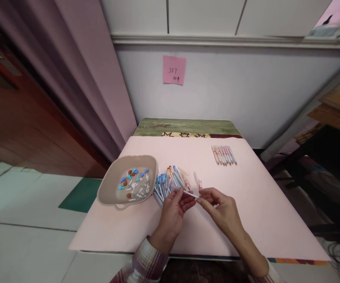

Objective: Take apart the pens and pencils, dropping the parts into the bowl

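Both hands meet over the pink table cover [264, 220], near its middle. My left hand [174, 210] is curled round one end of a thin white pen refill [191, 194]. My right hand [218, 206] pinches the other end of it. Just beyond my left hand lies a loose heap of blue and orange pen barrels [168, 181]. A single pale pen part [198, 181] lies beside the heap. A beige tray [108, 184] to the left holds several small blue, brown and white pen pieces.
A neat row of several assembled pens [224, 155] lies at the far right of the cover. A pink sticky note [174, 70] hangs on the wall behind. A curtain [93, 78] and a wooden door [17, 118] are at the left, dark furniture at the right.
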A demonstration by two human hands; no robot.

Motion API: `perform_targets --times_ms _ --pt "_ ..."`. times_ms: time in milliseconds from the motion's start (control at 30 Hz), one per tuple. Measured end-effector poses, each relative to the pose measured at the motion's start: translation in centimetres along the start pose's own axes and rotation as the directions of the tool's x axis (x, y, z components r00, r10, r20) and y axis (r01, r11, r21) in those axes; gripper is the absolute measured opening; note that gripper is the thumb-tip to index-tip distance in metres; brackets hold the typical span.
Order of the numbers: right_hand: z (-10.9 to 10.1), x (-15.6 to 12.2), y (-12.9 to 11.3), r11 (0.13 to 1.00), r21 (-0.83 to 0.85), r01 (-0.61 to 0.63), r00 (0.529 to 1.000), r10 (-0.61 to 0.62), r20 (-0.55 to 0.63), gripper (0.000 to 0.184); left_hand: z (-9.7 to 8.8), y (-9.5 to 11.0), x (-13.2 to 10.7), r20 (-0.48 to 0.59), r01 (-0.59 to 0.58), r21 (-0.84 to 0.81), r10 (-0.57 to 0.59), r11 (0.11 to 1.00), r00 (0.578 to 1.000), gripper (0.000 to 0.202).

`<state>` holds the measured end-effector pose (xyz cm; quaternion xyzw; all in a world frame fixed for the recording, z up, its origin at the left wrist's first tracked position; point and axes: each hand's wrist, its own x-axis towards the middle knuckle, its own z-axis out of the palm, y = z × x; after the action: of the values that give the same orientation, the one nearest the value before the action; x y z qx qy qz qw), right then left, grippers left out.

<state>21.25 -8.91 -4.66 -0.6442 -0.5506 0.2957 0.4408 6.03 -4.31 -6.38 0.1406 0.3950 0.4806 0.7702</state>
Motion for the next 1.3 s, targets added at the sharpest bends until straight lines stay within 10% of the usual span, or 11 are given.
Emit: perform_targets --times_ms 133,467,833,1300 --pt "-0.6 1.5 2.3 0.987 0.135 -0.087 0.987 0.104 -0.121 0.039 -0.2 1.0 0.6 -0.095 0.029 -0.135 -0.042 0.99 0.995 0.006" --pt "2.8 8.3 2.4 0.711 -0.664 -0.232 0.97 0.222 -0.101 0.027 -0.2 1.5 0.4 -0.101 -0.018 -0.105 0.007 0.994 0.995 0.01" --pt "0.1 3.2 1.9 0.994 0.085 -0.069 0.997 0.073 -0.035 0.032 -1.1 1.3 1.4 -0.083 -0.085 -0.105 0.077 0.991 0.994 0.012" --pt "0.3 -0.1 -0.1 0.98 -0.158 0.123 0.969 -0.153 -0.194 0.019 -0.8 1.4 1.1 -0.072 -0.144 -0.081 0.139 0.986 0.988 0.018"
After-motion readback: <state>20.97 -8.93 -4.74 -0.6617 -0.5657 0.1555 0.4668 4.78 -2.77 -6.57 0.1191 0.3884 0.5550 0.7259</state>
